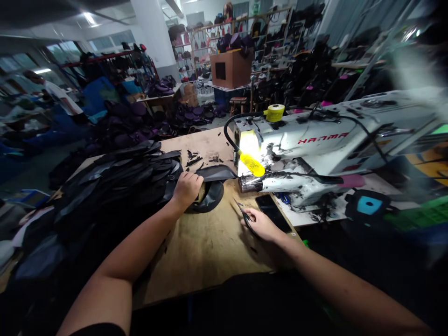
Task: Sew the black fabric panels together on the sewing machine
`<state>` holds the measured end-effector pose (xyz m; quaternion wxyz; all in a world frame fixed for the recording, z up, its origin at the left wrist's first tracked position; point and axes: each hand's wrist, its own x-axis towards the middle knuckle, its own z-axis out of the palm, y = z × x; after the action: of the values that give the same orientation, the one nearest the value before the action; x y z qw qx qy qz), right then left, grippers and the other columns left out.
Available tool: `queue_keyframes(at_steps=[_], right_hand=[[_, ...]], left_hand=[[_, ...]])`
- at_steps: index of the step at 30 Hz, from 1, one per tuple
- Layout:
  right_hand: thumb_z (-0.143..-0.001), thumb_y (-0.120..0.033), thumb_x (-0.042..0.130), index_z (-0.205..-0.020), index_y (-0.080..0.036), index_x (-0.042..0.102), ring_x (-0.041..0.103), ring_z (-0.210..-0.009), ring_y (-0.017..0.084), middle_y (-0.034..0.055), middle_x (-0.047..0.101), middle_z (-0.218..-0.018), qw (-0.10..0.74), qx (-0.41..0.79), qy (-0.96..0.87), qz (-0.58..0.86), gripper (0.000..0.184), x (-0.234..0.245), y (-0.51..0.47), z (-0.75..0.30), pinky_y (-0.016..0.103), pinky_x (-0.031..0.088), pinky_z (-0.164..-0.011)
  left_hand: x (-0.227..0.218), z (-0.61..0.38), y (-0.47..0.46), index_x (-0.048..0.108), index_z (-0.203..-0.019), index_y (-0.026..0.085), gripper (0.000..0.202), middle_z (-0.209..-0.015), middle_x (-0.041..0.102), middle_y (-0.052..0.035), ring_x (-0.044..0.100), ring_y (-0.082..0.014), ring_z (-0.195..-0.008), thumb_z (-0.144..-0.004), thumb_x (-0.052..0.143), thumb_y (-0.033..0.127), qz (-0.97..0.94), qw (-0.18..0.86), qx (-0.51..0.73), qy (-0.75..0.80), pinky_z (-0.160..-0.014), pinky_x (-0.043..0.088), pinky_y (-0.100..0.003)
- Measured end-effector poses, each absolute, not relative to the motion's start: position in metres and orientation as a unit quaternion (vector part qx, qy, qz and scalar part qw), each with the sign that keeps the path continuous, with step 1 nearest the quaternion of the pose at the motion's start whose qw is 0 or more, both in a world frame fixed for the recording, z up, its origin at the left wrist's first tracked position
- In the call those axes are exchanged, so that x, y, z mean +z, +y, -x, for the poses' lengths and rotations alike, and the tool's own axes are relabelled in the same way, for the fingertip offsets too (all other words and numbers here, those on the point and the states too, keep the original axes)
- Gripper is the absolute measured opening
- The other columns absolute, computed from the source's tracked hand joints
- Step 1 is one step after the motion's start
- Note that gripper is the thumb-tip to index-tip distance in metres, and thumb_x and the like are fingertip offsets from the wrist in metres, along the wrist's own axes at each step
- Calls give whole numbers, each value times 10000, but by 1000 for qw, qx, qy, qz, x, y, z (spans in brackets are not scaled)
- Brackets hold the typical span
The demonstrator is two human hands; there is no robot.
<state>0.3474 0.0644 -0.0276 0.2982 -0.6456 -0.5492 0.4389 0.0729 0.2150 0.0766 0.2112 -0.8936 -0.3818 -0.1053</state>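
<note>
My left hand [189, 190] is closed on a black bag piece [214, 196], which curves in a loop over the wooden table. One strip of that piece reaches right to the cylinder arm [252, 185] of a white sewing machine [308, 140]. Lower down and to the right, my right hand [261, 223] is wrapped round a pair of scissors [241, 208], its pointed tip aimed up and away from me. The scissors' handles are partly hidden by the fingers. Beside this hand lies a dark phone [273, 212].
A large heap of black pieces [133, 172] covers the table's left side. Black scraps [194, 159] lie behind my left hand. A lit yellow lamp [252, 163] hangs by the machine head. A person [61, 95] stands far left; a brown box [231, 70] stands behind.
</note>
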Motion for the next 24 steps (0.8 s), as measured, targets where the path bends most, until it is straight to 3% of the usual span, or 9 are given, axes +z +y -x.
queue_keyframes(at_steps=[3, 7, 9, 12, 14, 17, 21, 24], right_hand=[[-842, -531, 637, -1193, -234, 566, 531, -543, 146, -48, 557, -678, 411, 524, -414, 620, 466, 1, 84, -330, 269, 465, -505], [-872, -588, 593, -1038, -241, 523, 425, -431, 109, -74, 489, -617, 500, 553, -333, 578, 391, 22, 103, -314, 227, 354, -382], [-863, -588, 601, -1003, -229, 542, 417, -427, 111, -75, 480, -591, 486, 530, -376, 584, 390, 17, 101, -316, 239, 357, -395], [-828, -546, 647, -1022, -200, 622, 560, -563, 165, -22, 599, -655, 402, 444, -499, 627, 398, -6, 88, -329, 296, 482, -558], [-830, -487, 649, -1059, -187, 668, 664, -758, 221, 47, 708, -820, 331, 376, -577, 646, 379, -24, 76, -339, 343, 532, -738], [-870, -416, 599, -1194, -182, 679, 705, -981, 268, 115, 749, -1066, 258, 311, -640, 653, 408, -45, 57, -352, 379, 520, -915], [-931, -382, 526, -1185, -188, 693, 693, -1038, 252, 110, 737, -1112, 257, 241, -680, 643, 361, -58, 26, -381, 362, 523, -928], [-952, -335, 489, -1108, -186, 700, 686, -946, 212, 95, 721, -1065, 262, 185, -675, 665, 302, -59, -3, -426, 327, 532, -877]], left_hand=[[84, -71, 205, 678, -854, 180, 256, -843, 692, -101, 622, -276, -912, -975, 453, 158, 896, 219, -110, -370, -852, 412, -409], [96, -72, 199, 687, -864, 175, 250, -851, 705, -105, 639, -269, -914, -983, 468, 182, 894, 201, -110, -384, -863, 417, -401], [106, -71, 198, 693, -880, 171, 232, -859, 715, -112, 654, -277, -918, -984, 491, 219, 884, 196, -112, -409, -851, 426, -402], [124, -65, 201, 701, -925, 176, 221, -887, 731, -108, 678, -289, -898, -988, 515, 279, 856, 187, -117, -467, -807, 450, -404], [137, -58, 205, 705, -940, 190, 213, -902, 740, -97, 690, -289, -869, -984, 528, 299, 837, 170, -113, -507, -774, 469, -398], [150, -50, 202, 714, -1049, 202, 177, -994, 741, -93, 691, -295, -920, -941, 603, 288, 819, 140, -131, -540, -797, 506, -398], [136, -64, 148, 660, -1214, 177, 323, -1226, 664, -144, 613, -312, -1160, -897, 673, 240, 820, 150, -311, -456, -989, 503, -447], [94, -89, 78, 668, -1146, 206, 266, -1061, 674, -100, 646, -238, -1026, -894, 652, 123, 860, 58, -417, -288, -932, 538, -378]])
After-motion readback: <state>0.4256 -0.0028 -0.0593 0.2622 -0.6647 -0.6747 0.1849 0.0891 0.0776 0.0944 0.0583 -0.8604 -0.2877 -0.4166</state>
